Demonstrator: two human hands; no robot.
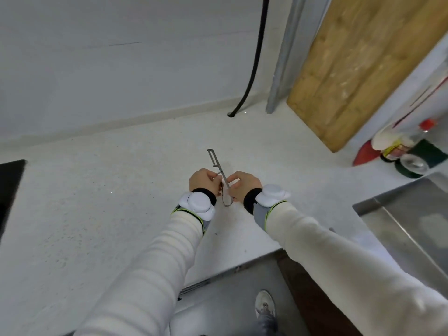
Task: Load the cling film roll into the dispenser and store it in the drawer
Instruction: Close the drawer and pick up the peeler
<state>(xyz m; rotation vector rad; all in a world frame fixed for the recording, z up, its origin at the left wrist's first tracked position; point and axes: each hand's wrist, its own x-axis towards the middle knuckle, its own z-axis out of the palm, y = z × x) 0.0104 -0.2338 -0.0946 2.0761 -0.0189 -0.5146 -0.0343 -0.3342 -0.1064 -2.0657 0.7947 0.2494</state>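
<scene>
- Head view: the left hand (204, 180) and right hand (244, 185) were close together above the white countertop (121, 190), holding a thin metal peeler (213, 160) between them.
- The left hand's fingers were curled, and its fingertips pinched the peeler's shaft about halfway along.
- The right hand's fingers were curled round the looped wire handle at the near end. The blade end pointed away from the person and tilted to the left.
- Both forearms were in cream sleeves, and each wrist carried a white puck-shaped device (197, 204) on a strap.
- Where the cling film roll and the dispenser lay could not be told from this view.
- A metal rail (194, 286) showed below the counter's near edge. I could not tell whether it belonged to a drawer.
- A wooden cutting board (358, 69) leaned against the wall at the far right, and a black cable (257, 57) ran down to the counter beside it.
- A steel sink (412, 214) sat at the right, with a red-capped bottle (407, 144) beyond it.
- A dark panel (9, 185) lay at the left edge.
- A shoe (265, 303) showed on the floor below.
</scene>
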